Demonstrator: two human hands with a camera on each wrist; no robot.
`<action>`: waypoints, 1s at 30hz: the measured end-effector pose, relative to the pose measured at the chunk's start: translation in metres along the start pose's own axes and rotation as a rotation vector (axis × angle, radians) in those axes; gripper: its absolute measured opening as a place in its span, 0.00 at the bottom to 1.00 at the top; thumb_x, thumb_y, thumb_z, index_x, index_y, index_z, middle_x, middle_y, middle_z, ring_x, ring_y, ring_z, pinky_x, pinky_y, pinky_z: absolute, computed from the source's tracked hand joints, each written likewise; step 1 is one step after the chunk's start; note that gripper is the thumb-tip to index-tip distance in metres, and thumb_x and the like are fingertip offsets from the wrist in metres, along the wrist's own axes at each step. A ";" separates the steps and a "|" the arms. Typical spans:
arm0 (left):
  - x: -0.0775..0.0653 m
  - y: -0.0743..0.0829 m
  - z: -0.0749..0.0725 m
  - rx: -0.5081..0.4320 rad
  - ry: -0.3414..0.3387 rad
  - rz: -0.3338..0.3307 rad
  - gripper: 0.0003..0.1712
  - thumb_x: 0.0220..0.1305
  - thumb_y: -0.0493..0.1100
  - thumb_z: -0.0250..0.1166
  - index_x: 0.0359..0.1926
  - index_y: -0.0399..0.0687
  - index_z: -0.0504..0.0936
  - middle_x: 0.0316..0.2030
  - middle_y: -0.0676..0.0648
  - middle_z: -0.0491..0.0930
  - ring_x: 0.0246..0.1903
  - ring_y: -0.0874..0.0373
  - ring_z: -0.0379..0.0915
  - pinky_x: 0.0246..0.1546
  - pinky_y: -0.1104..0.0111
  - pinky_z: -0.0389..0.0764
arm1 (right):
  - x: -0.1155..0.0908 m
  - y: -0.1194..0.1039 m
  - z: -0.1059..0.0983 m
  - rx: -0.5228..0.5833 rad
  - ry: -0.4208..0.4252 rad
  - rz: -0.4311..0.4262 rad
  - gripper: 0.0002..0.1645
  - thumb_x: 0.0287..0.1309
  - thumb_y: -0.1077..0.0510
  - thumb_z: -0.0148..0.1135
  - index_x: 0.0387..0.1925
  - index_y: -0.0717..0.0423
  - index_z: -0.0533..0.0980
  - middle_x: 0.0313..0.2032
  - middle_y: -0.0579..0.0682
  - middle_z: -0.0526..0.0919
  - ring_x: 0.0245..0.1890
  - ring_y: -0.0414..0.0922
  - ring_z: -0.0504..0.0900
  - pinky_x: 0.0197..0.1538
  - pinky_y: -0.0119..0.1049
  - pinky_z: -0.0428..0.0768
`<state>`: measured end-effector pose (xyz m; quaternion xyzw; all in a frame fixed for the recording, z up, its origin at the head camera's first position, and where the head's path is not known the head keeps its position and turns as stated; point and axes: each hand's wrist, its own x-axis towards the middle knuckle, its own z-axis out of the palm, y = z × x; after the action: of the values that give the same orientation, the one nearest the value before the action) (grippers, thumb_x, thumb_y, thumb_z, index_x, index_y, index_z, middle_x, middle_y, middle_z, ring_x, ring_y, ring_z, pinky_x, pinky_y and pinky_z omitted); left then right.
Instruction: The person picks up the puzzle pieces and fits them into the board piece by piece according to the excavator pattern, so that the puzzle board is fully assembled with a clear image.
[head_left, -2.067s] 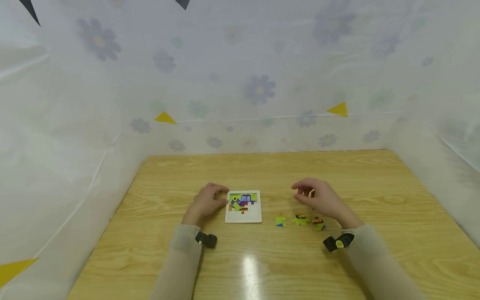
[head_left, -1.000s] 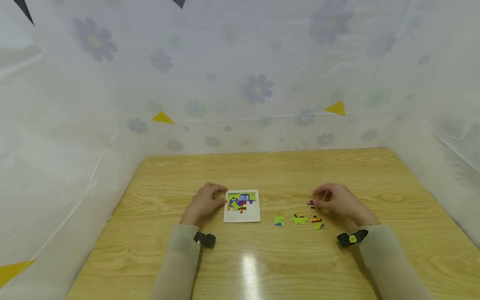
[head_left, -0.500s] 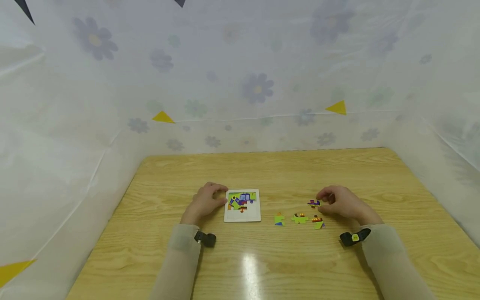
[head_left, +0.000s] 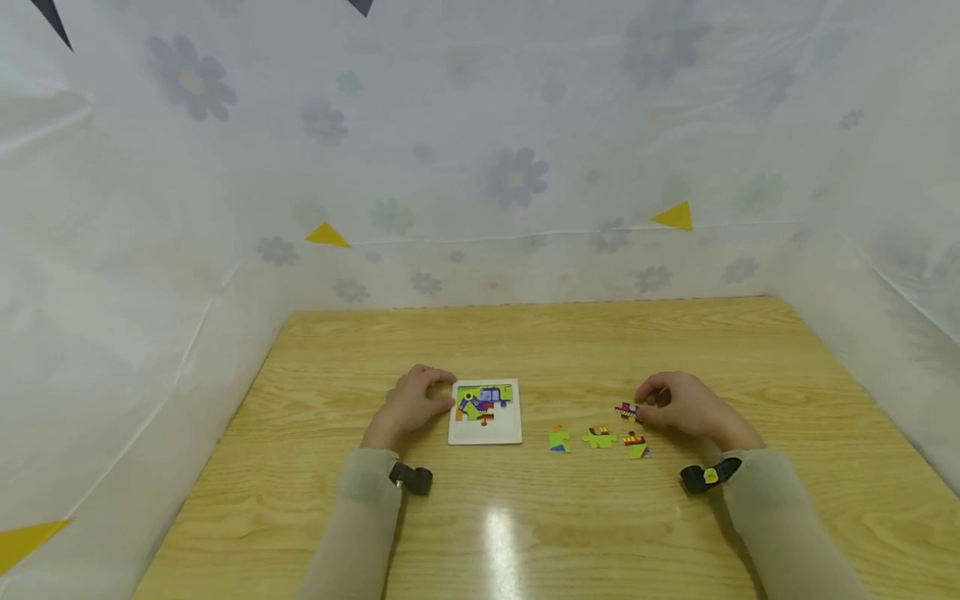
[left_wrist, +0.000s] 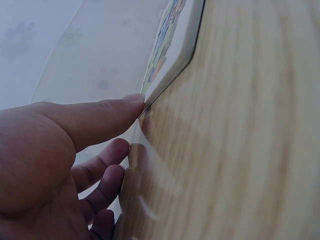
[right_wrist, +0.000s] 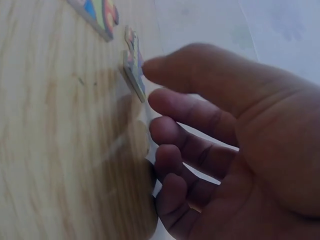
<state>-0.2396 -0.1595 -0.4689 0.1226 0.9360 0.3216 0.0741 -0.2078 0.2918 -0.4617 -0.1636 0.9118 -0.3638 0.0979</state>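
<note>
My left hand [head_left: 409, 406] rests at the left edge of a white puzzle tray [head_left: 468, 439]; in the left wrist view its thumb [left_wrist: 112, 115] touches the tray's rim, the other fingers loosely bent. Part of a blue vehicle picture [head_left: 480, 402] fills the tray's upper area, with bare white below and at the right. My right hand [head_left: 678, 408] pinches the right end of a purple puzzle piece with a striped edge [head_left: 624, 411], low at the table. The right wrist view shows the thumb [right_wrist: 160, 67] against this piece; the fingers partly hide it in the head view.
Between tray and right hand lie a green and blue piece [head_left: 558, 439], a green piece with an orange and dark top [head_left: 600, 438], and a green piece with a red-yellow band [head_left: 635, 442]. The wooden table [head_left: 375, 342] meets flowered white sheets [head_left: 480, 250] behind.
My right hand has moved right from nearer the tray, and the purple piece has come into view at its fingertips. The piece has turned slightly since half a second ago. The left hand stays put.
</note>
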 end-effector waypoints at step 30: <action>-0.001 0.002 -0.001 0.010 -0.005 0.005 0.21 0.65 0.48 0.68 0.59 0.57 0.80 0.57 0.45 0.72 0.59 0.42 0.64 0.58 0.41 0.60 | 0.002 -0.007 -0.001 0.078 -0.021 -0.040 0.16 0.55 0.62 0.71 0.44 0.62 0.77 0.34 0.51 0.79 0.33 0.46 0.76 0.34 0.36 0.77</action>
<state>-0.2384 -0.1591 -0.4673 0.1260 0.9371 0.3168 0.0748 -0.2078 0.2867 -0.4562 -0.1819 0.8923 -0.3993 0.1065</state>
